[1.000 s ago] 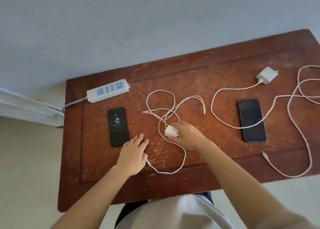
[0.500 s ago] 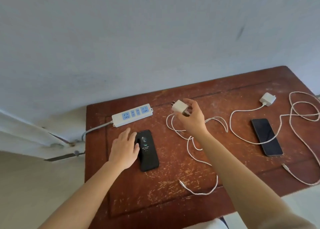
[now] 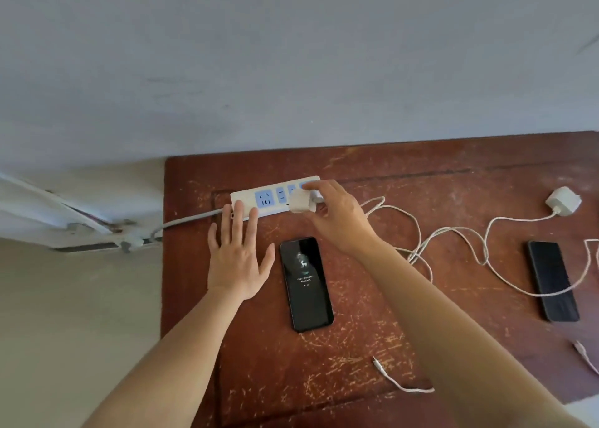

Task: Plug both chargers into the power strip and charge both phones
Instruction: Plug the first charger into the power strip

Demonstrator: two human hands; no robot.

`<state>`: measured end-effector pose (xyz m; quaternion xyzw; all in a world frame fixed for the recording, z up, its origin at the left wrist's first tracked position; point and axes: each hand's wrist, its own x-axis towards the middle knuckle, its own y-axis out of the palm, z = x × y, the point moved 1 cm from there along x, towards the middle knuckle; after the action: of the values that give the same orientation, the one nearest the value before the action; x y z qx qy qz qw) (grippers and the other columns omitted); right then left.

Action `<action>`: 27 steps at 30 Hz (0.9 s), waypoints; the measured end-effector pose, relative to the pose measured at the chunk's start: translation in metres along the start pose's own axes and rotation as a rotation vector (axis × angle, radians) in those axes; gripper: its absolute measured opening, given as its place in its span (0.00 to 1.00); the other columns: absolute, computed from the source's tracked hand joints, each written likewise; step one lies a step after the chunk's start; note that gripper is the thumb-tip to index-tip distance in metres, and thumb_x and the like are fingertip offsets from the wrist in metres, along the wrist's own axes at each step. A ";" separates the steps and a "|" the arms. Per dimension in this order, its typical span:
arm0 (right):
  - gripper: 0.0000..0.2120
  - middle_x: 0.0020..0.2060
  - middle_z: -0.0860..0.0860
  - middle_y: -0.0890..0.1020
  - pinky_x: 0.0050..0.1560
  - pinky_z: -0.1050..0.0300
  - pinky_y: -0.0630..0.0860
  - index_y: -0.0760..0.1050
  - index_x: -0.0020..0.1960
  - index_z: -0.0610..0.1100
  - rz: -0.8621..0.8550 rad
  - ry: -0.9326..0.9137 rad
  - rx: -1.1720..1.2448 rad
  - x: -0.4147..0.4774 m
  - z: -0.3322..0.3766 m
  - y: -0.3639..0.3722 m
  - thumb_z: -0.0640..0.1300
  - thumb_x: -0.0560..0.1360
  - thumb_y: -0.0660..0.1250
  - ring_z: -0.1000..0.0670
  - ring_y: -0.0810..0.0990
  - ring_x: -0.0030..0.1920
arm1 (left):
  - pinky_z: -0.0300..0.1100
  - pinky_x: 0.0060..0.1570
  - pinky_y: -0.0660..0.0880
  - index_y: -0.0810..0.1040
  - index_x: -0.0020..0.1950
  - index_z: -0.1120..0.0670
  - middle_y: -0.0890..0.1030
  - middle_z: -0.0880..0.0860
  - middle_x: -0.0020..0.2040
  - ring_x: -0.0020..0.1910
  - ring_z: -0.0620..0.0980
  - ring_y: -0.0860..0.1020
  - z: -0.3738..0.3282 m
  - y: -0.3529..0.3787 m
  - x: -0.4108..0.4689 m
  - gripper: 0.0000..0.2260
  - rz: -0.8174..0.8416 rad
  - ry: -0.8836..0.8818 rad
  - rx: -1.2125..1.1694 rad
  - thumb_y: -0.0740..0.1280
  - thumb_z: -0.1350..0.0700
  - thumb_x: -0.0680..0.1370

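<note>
nearby, second charger (image 3: 563, 200) lies unplugged.

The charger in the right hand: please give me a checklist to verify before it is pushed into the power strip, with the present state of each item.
1. Right hand grips the charger: ok.
2. Charger is over the power strip: ok.
3. Prongs line up with a socket: cannot tell, the charger body hides them.
4. Left hand steadies the strip: cannot tell; its fingers reach the near edge, but pressure is not visible.
5. Charger's cable trails free: ok.
6. Phone is connected to the cable end: not ok, the end lies loose on the table.
</note>
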<state>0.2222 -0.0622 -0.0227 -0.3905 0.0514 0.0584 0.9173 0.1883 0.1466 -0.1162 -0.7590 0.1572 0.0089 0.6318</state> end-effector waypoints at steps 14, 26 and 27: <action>0.17 0.61 0.49 0.82 0.53 0.51 0.79 0.80 0.63 0.42 0.288 -0.245 -0.301 0.067 0.010 -0.010 0.32 0.75 0.69 0.46 0.82 0.52 | 0.64 0.76 0.55 0.48 0.82 0.51 0.49 0.58 0.83 0.82 0.60 0.47 0.007 0.009 0.001 0.33 -0.064 0.000 -0.017 0.54 0.38 0.81; 0.18 0.64 0.46 0.81 0.60 0.43 0.77 0.77 0.68 0.46 0.488 -0.387 -0.582 0.087 0.032 -0.008 0.46 0.79 0.69 0.42 0.79 0.62 | 0.64 0.77 0.54 0.48 0.82 0.49 0.50 0.57 0.83 0.82 0.59 0.49 0.005 0.014 0.005 0.32 -0.088 -0.018 -0.014 0.48 0.36 0.81; 0.20 0.63 0.45 0.82 0.58 0.44 0.78 0.76 0.68 0.45 0.490 -0.363 -0.552 0.088 0.033 -0.006 0.47 0.78 0.70 0.41 0.80 0.61 | 0.64 0.77 0.54 0.48 0.82 0.49 0.50 0.57 0.83 0.82 0.59 0.49 0.005 0.014 0.005 0.32 -0.089 -0.016 -0.015 0.48 0.36 0.81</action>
<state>0.3111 -0.0361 -0.0079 -0.5816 -0.0373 0.3548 0.7311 0.1901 0.1481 -0.1315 -0.7699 0.1179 -0.0119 0.6271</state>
